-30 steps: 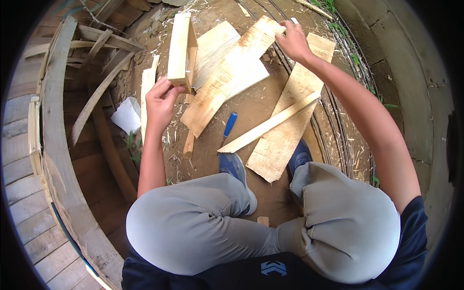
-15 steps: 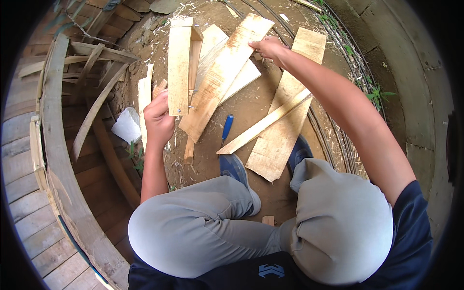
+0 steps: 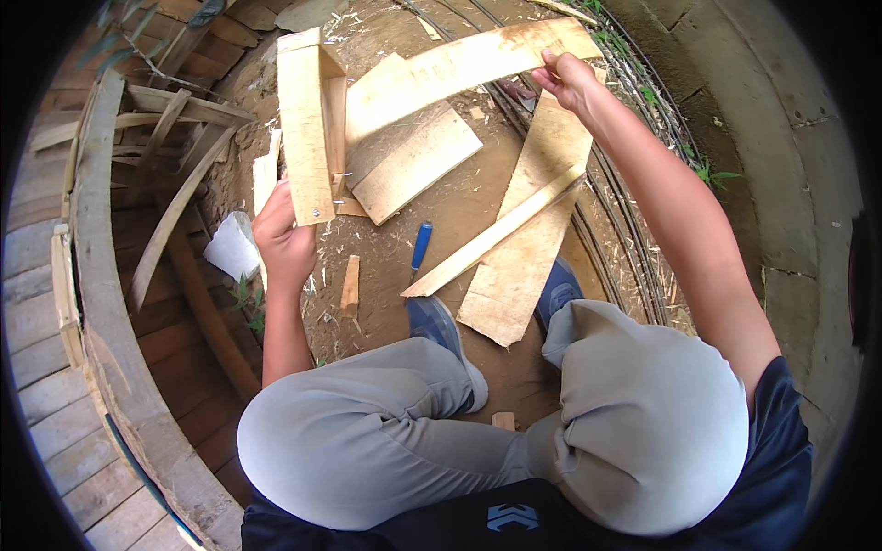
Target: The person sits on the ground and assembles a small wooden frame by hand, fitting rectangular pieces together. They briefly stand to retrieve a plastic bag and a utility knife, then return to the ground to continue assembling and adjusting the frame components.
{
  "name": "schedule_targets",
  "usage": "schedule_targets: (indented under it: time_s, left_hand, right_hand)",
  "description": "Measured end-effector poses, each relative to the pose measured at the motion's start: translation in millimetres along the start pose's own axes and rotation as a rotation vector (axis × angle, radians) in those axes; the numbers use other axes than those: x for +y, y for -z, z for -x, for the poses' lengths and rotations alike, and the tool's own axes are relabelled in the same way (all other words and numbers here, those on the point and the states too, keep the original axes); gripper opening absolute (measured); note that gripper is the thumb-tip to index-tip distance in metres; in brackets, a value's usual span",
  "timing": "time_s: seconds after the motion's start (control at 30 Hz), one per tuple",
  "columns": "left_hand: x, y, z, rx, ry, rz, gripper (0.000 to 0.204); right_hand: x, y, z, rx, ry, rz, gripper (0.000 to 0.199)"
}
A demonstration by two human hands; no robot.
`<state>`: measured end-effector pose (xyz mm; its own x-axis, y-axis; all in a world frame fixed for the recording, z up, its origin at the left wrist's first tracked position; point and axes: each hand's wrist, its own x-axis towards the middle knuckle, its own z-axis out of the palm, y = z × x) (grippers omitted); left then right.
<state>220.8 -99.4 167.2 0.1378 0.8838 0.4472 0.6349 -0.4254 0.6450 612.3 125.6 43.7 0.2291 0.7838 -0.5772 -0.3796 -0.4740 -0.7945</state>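
Observation:
My left hand (image 3: 284,231) is closed on the lower end of a wooden frame (image 3: 305,138), made of boards joined at angles. Nails or screws stick out near its lower end. At the far side, my right hand (image 3: 570,81) pinches the right end of a wide pale board (image 3: 459,69). The board lies crosswise, its left end beside or behind the frame; their contact there is hidden. Below it a shorter board (image 3: 418,163) rests on the ground. Nearer my feet lies a blue-handled tool (image 3: 422,246), its tip hard to make out.
A long plank (image 3: 501,298) lies at right with a narrow strip (image 3: 487,243) across it. Dark rods (image 3: 606,243) run along the ground beyond. A small wood piece (image 3: 350,286), a white block (image 3: 233,246) and shavings lie around. At left, a wooden beam (image 3: 96,266) borders a dark gap.
My right hand has moved right and swung the wide board from a steep slant to nearly crosswise, uncovering the shorter board and small wood piece. The frame in my left hand has shifted slightly left.

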Motion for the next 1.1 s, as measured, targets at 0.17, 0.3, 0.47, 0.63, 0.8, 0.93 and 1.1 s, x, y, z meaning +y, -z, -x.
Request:
schedule_targets:
  time_s: [0.17,0.3,0.47,0.63,0.8,0.93,1.1]
  left_hand:
    - [13.7,-2.5,-4.1,0.013,0.099,0.081,0.017]
    - [8.5,-5.4,-2.7,-0.034,0.024,-0.045,0.018]
    - [-3.5,-21.7,0.7,-0.07,0.078,-0.045,0.029]
    - [-16.6,-39.5,15.7,-0.065,0.161,-0.114,0.03]
    - [-17.5,-55.0,18.7,-0.101,0.083,-0.276,0.029]
    - [-24.0,-71.2,20.5,-0.035,0.134,-0.151,0.029]
    - [-10.2,-84.4,21.0,-0.029,0.088,-0.135,0.029]
  right_hand:
    - [-15.3,-18.7,-9.3,0.16,0.008,-0.087,0.033]
    - [-21.1,-54.9,-0.9,0.17,-0.024,-0.095,0.025]
    - [-10.8,-72.3,-6.2,-0.365,0.237,0.003,0.048]
    - [9.1,-12.6,9.0,-0.27,0.265,1.015,0.041]
    - [41.4,70.5,61.0,-0.702,0.672,1.557,0.057]
    - [104.2,100.8,125.4,-0.994,0.918,1.616,0.065]
    - [122.3,104.5,123.4,-1.053,1.031,1.732,0.049]
